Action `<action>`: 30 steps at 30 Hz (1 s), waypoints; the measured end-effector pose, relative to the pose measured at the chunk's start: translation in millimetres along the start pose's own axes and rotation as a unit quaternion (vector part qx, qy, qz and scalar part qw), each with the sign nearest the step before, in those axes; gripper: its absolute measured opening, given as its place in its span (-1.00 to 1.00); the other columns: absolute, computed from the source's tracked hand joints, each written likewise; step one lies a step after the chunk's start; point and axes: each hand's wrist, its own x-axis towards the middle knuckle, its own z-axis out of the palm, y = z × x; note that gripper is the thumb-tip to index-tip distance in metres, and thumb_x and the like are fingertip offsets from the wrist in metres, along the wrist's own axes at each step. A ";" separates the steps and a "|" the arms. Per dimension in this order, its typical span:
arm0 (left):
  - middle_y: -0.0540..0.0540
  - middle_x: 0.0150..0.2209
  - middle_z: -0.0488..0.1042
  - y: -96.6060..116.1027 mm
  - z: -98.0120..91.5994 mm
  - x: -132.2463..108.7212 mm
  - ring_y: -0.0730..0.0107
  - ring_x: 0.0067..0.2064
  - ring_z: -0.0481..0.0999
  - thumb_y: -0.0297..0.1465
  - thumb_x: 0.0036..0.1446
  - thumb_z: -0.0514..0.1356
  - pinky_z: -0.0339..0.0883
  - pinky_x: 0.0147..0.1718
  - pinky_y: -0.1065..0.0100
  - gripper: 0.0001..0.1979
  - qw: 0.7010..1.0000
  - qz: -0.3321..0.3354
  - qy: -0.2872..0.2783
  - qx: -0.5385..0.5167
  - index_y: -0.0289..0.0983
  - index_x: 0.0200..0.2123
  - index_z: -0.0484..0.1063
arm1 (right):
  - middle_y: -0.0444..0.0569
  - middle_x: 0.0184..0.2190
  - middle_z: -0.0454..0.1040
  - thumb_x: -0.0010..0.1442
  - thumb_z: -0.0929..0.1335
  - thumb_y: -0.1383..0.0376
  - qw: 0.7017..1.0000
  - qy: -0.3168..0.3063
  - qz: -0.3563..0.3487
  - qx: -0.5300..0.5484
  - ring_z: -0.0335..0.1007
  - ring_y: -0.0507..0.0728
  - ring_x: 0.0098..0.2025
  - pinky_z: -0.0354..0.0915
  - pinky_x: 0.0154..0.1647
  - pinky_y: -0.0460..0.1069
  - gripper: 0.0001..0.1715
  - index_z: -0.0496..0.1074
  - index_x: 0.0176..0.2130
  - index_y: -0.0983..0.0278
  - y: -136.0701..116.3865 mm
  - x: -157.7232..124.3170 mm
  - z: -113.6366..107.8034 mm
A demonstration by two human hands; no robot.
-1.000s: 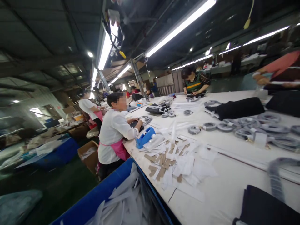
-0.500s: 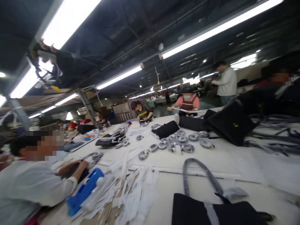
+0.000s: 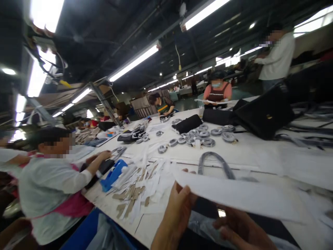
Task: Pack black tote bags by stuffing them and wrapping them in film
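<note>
My left hand [image 3: 179,205] is closed on the near-left end of a long white paper strip [image 3: 241,191], thumb on the near side and fingertips showing past its top edge. The strip is held raised and stretches to the right. Under its lower edge is my right hand [image 3: 239,227], fingers bent and apart, near a small shiny metal piece [image 3: 221,213]. Part of that hand is hidden behind the strip. Beneath both hands lies a black bag [image 3: 275,227] with clear plastic on it; its grey wrapped handle [image 3: 215,161] arches up behind the strip.
Paper scraps [image 3: 140,187] and a blue tape dispenser [image 3: 114,175] lie to the left. A co-worker [image 3: 54,180] sits there, hands on dark material. Coiled grey straps [image 3: 194,135] and black bags [image 3: 265,114] cover the table further back, where other people work.
My hands have come into view with the white strip over the black bag. The view has tilted down, and the co-worker on the left shows more fully.
</note>
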 end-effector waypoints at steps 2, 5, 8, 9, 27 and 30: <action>-0.16 0.10 0.46 -21.4 29.3 11.1 0.13 0.18 0.41 -0.18 0.09 0.36 0.34 0.14 0.19 -0.48 0.982 -0.084 -0.048 -0.161 -0.19 0.08 0.38 | 0.08 -0.02 0.56 0.07 0.43 -0.04 0.995 0.095 -0.016 -0.009 0.54 0.29 -0.04 0.50 -0.06 0.09 -0.23 0.36 0.20 0.15 -5.6 -2.1 -23.6; -0.20 0.03 0.50 -47.2 61.1 22.6 0.18 0.11 0.48 -0.19 0.14 0.32 0.38 0.09 0.26 -0.58 0.953 -0.196 -0.102 -0.206 -0.27 0.01 0.42 | 0.02 0.18 0.40 0.04 0.45 -0.04 0.975 0.190 -0.099 -0.066 0.33 0.32 0.20 0.35 0.17 0.16 -0.38 0.48 0.06 0.10 -20.4 -9.8 -58.7; -0.26 0.01 0.50 -60.9 73.9 36.6 0.10 0.05 0.52 -0.06 0.20 0.22 0.47 -0.07 0.23 -0.52 0.949 -0.223 -0.202 -0.089 -0.30 0.02 0.41 | 0.02 -0.03 0.57 0.05 0.43 -0.07 0.957 0.258 -0.086 -0.106 0.42 0.36 0.11 0.35 0.17 0.21 -0.61 0.60 -0.26 0.13 -36.3 -18.7 -91.4; -0.27 -0.01 0.51 -64.5 75.3 43.9 0.08 0.03 0.53 -0.04 0.21 0.19 0.49 -0.11 0.23 -0.51 0.952 -0.201 -0.230 -0.016 -0.30 0.02 0.41 | 0.04 -0.14 0.61 0.04 0.44 -0.08 0.945 0.306 -0.046 -0.110 0.48 0.37 0.02 0.39 0.12 0.23 -0.61 0.60 -0.31 0.15 -40.2 -20.8 -101.8; -0.07 0.01 0.55 -150.2 113.3 169.0 0.16 -0.01 0.50 -0.19 0.12 0.31 0.33 -0.04 0.28 -0.62 0.722 0.012 -0.539 0.433 -0.13 0.02 0.51 | 0.05 -0.42 0.58 0.16 0.40 0.00 0.853 0.511 0.091 -0.060 0.58 0.26 -0.37 0.55 -0.33 0.12 -0.58 0.47 -0.20 0.30 31.4 -24.6 -187.2; -0.06 -0.09 0.56 -141.9 115.4 182.8 0.26 -0.15 0.51 -0.19 0.05 0.37 0.33 -0.21 0.38 -0.57 0.710 -0.016 -0.576 0.405 -0.18 -0.02 0.51 | 0.04 -0.39 0.59 0.18 0.38 -0.01 0.849 0.506 0.127 -0.083 0.57 0.22 -0.41 0.52 -0.34 0.07 -0.58 0.45 -0.21 0.30 35.3 -29.4 -184.7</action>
